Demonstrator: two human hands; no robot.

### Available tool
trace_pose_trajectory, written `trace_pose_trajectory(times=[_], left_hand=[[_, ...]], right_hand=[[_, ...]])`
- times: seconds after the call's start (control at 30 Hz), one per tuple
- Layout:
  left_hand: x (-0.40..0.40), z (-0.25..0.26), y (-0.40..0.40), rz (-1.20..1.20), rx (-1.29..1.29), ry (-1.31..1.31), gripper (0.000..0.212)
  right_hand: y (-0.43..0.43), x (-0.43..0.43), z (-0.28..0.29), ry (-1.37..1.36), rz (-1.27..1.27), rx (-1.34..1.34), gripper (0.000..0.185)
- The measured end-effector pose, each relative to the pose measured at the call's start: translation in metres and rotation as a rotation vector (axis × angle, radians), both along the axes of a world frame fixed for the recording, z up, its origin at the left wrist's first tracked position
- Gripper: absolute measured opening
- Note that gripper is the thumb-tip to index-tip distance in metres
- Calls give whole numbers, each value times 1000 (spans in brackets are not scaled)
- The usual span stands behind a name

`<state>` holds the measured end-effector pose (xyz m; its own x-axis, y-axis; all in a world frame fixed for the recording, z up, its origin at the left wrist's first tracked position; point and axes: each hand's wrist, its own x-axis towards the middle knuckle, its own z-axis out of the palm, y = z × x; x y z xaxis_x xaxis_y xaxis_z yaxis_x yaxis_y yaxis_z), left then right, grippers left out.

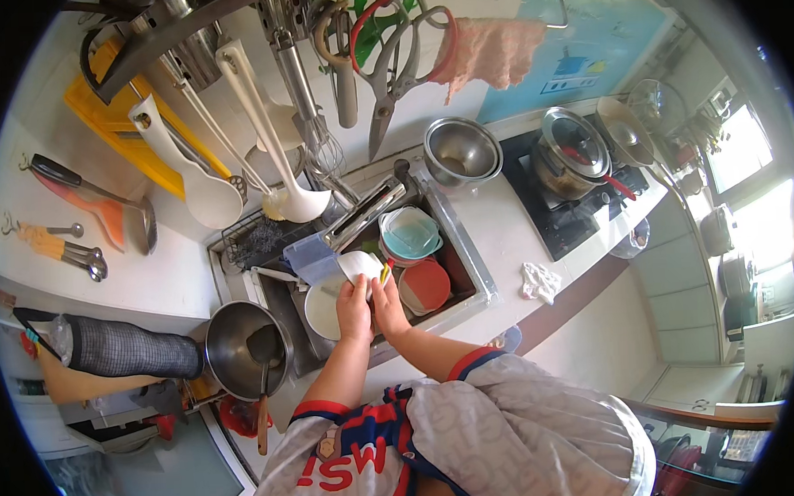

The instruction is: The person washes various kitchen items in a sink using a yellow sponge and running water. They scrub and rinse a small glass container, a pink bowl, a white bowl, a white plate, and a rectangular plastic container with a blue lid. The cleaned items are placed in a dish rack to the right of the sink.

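Note:
Both my hands are close together over the sink [488, 290], below the metal faucet [367, 213]. My left hand [355, 311] is on a small white bowl or cup [360, 265]. Beside it, my right hand [389, 307] touches the same piece, with a bit of yellow and red, perhaps a sponge or cloth [386, 273], at its fingertips. Under my hands a larger white bowl [321, 311] lies in the sink. A translucent blue plastic container [311, 257] is behind them. To the right sit a teal-rimmed container [410, 233] and a red-lidded round one [424, 287].
A steel wok [245, 348] with a spatula stands left of the sink. Steel bowls [462, 151] sit behind right, near a black stove [558, 221] bearing a lidded pot [571, 150]. A crumpled white cloth [539, 283] lies on the counter. Scissors [390, 82] and ladles [305, 202] hang above.

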<state>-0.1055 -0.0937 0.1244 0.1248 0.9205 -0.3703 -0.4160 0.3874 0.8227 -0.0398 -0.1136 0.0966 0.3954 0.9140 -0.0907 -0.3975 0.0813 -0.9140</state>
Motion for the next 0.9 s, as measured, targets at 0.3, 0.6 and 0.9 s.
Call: trace_pose_trajectory(times=[0.3,0.6,0.9], left_hand=[[4,3,20,-116,107,425,22],[-9,17,23,-293,222,558,18],[-10,23,13,-324,676,789,18]], right_hand=[[-13,-3,-2,-533,-3,-124,63],[17,37,14,-669,53,-27,54],[41,44,-1,362,52,-480,42]])
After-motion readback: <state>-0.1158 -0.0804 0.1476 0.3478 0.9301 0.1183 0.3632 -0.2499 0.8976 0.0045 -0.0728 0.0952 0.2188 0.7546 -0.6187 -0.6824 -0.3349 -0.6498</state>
